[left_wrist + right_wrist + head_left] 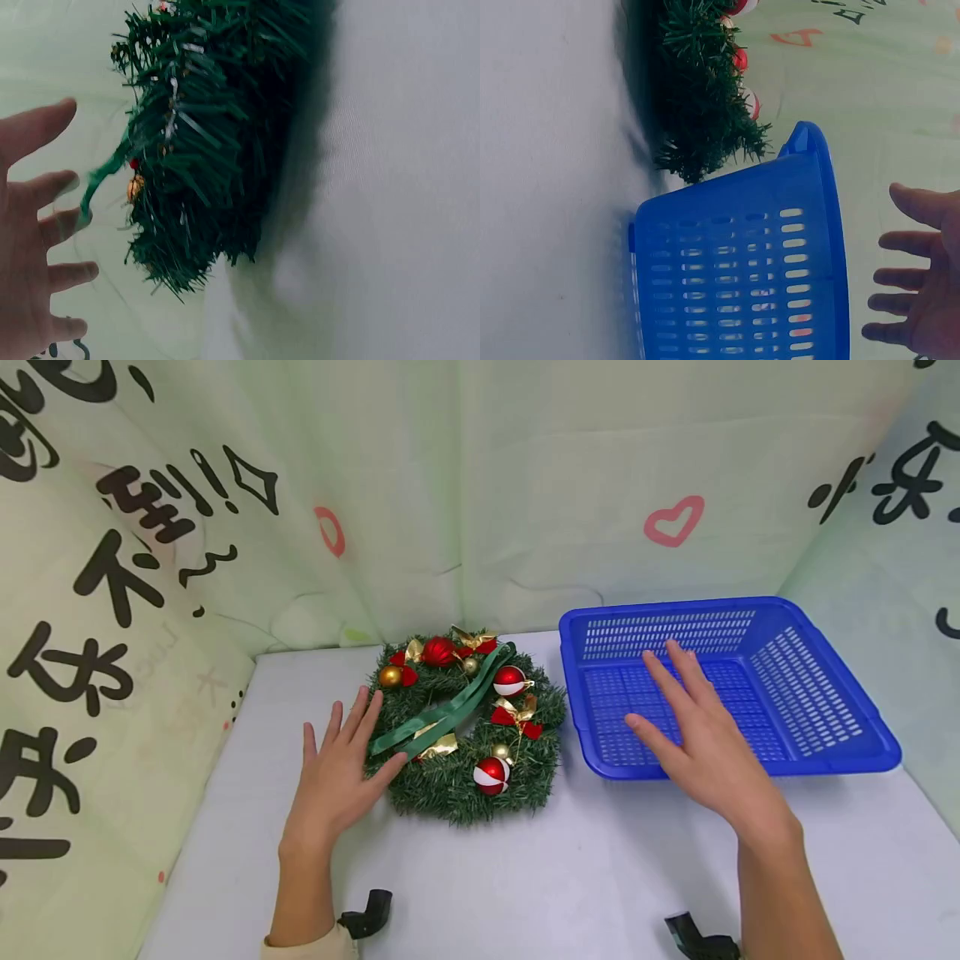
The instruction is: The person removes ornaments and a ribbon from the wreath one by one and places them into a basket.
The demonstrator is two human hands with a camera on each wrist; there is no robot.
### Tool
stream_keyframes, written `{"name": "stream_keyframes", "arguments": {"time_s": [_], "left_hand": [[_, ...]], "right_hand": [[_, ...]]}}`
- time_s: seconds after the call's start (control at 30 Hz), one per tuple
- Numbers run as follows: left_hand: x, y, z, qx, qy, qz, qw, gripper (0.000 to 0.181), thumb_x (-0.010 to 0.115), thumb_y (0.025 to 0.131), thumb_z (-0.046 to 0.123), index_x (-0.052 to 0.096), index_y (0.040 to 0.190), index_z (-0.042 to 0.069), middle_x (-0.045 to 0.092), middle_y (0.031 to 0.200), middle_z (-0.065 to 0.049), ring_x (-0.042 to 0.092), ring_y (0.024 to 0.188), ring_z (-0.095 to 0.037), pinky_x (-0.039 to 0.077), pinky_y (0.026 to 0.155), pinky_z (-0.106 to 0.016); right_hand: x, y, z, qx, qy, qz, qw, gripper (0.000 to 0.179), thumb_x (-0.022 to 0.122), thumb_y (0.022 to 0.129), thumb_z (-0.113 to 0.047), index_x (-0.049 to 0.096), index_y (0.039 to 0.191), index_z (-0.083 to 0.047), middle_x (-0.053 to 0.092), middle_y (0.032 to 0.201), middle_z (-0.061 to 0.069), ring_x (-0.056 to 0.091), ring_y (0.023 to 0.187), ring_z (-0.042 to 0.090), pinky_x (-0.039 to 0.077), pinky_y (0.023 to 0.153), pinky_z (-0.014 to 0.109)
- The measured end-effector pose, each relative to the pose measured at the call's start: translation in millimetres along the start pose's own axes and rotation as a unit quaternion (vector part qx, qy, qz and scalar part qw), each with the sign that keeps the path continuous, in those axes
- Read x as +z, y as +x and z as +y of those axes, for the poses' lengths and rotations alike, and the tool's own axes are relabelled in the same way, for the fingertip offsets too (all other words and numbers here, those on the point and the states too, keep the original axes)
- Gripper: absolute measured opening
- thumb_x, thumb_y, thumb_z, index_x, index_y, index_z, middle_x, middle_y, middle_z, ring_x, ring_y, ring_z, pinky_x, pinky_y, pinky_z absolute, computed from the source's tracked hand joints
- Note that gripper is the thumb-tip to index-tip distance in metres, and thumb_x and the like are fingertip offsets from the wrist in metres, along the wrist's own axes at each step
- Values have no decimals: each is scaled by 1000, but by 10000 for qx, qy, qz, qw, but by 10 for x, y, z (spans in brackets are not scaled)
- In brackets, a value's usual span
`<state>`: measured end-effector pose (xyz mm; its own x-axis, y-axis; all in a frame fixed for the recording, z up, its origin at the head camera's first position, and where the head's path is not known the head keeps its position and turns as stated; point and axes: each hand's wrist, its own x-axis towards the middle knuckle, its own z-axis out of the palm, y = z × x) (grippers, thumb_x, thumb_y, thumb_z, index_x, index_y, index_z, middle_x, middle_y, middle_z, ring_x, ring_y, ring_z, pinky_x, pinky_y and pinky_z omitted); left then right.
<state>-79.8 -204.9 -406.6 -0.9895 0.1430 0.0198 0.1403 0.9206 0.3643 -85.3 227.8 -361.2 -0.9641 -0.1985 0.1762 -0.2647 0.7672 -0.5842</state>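
A green wreath (pixel 465 797) lies on the white table, decked with red-and-white baubles (pixel 492 775), gold balls and red-gold bows (pixel 517 717). A dark green ribbon (pixel 457 706) runs slantwise across its middle. My left hand (pixel 337 777) is spread at the wreath's left side, its fingers overlapping the edge in the head view; the left wrist view has the fingers beside the wreath (pixel 202 135) near the ribbon's end. Over the front of the blue plastic basket (pixel 750 768) hovers my right hand (pixel 705 752), fingers spread. In the right wrist view it stands apart from the basket's rim (pixel 832 225).
Pale green cloth walls (pixel 540 485) with black lettering and red hearts (pixel 675 522) enclose the table on the back and both sides. The basket sits close to the wreath's right side. Black camera mounts (pixel 367 914) show at both wrists.
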Motion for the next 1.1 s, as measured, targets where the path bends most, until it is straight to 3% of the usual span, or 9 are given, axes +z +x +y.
{"name": "stream_keyframes", "arguments": {"time_s": [0.1,0.27,0.4,0.47,0.57,0.67,0.8,0.9,1.1], "left_hand": [[19,0,-37,54,-114,-68,9999,92,62,98,59,10,169,30,8,177,1,11,161,-45,-1,121,-76],[40,27,-86,76,-257,-169,9995,95,66,96,60,13,169,31,13,177,0,18,158,-48,1,121,-76],[60,39,-124,32,-363,-244,9990,93,66,96,60,17,169,29,15,176,-2,21,156,-52,4,120,-77],[75,42,-145,-4,-443,-292,9986,93,66,96,60,19,169,28,15,176,-2,22,155,-54,6,120,-78],[105,51,-175,-43,-596,-369,9975,92,66,96,60,21,169,26,14,177,-1,21,154,-56,6,119,-78],[139,65,-205,-56,-735,-450,9963,91,66,96,61,21,169,27,12,177,0,21,154,-56,6,119,-79],[172,81,-249,-67,-866,-550,9947,91,65,96,61,20,169,28,9,177,1,20,154,-56,8,119,-79],[184,91,-283,-68,-991,-603,9932,90,64,97,60,20,169,28,7,177,1,19,155,-54,8,119,-79],[204,111,-341,-4,-1143,-653,9913,86,61,100,59,20,169,29,5,177,0,20,159,-43,12,118,-79]], "right_hand": [[9,0,-54,-81,54,150,9998,74,69,102,-32,32,166,-23,14,176,12,17,158,49,26,107,84],[40,-9,-160,-436,171,459,9978,63,77,96,-19,53,154,-18,38,165,13,41,146,49,42,99,78],[83,-4,-247,-871,219,714,9934,57,80,92,-11,62,145,-17,53,153,9,55,135,39,56,88,50],[106,2,-282,-1053,255,787,9910,54,80,91,-9,65,142,-17,58,148,6,60,130,34,53,74,33],[147,3,-313,-1178,351,746,9896,50,80,91,-9,67,139,-17,62,143,3,64,125,29,42,58,24],[198,-10,-336,-1179,417,623,9902,48,80,92,-11,68,138,-19,63,141,0,64,126,26,48,68,24],[266,-6,-372,-1242,486,453,9900,47,80,93,-13,68,137,-24,65,139,-5,63,129,21,51,94,25],[313,7,-405,-1330,599,315,9888,45,79,93,-13,68,135,-25,65,137,-8,63,128,18,51,97,27],[408,9,-477,-1413,831,62,9865,41,77,95,-14,69,133,-26,66,135,-5,63,130,23,56,96,47]]}}
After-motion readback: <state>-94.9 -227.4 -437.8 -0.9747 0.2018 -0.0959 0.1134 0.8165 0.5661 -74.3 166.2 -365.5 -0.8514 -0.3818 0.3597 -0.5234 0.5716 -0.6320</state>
